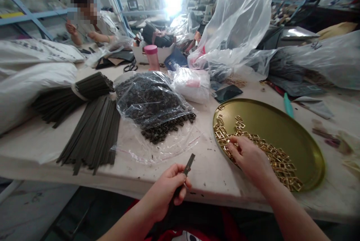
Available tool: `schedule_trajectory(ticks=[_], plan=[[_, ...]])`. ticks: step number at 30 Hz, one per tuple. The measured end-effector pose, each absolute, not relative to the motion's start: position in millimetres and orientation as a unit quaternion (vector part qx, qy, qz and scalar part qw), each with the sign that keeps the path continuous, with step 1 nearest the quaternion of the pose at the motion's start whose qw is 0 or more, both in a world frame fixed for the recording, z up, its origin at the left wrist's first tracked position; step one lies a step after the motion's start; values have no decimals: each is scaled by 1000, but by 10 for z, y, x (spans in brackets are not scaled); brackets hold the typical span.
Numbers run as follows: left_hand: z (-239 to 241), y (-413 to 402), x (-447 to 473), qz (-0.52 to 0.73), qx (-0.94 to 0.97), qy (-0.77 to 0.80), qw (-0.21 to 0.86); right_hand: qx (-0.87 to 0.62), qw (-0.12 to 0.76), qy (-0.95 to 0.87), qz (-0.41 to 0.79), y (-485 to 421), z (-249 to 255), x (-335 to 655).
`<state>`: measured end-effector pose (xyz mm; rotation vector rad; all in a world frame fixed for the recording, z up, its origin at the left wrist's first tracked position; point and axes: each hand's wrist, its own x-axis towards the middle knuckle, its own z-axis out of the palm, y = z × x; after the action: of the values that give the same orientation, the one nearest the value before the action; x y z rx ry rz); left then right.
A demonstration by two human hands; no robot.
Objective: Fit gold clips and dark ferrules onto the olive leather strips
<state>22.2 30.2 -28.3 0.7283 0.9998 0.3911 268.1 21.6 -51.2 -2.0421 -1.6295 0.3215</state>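
Observation:
My left hand (pixel 165 190) is closed round a thin dark strip (pixel 189 163) that sticks up past my thumb, just over the table's front edge. My right hand (pixel 249 158) rests in the round gold tray (pixel 309 147), fingers bent down onto the pile of small gold square buckles (pixel 281 160); what the fingertips pinch is hidden. A stack of the same dark strips (pixel 94 134) lies on the table to the left. A clear plastic bag of small dark pieces (pixel 153 102) sits in the middle, with some spilling from its mouth.
A phone (pixel 227 92) and a white plastic bundle (pixel 192 83) lie behind the tray. A pink-capped bottle (pixel 152 57) stands further back. Big white sacks (pixel 30 79) fill the left. One person sits at the far left (pixel 90 23), another holds plastic sheeting (pixel 239 27).

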Motion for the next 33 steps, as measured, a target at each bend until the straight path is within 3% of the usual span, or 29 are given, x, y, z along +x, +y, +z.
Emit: schedule_trajectory(ticks=[5,13,22,33], plan=[[-303,354,204,196,297,466,810,-723,113,-681,-3,461,-706,2851],[-352,414,200,198,270,471,816,-725,-2,-688,-4,652,-656,2861],[-335,327,103,216,228,443,840,-733,-52,-676,62,766,-594,2911],[-241,160,36,223,225,433,844,-745,-16,-660,97,705,-580,2933]])
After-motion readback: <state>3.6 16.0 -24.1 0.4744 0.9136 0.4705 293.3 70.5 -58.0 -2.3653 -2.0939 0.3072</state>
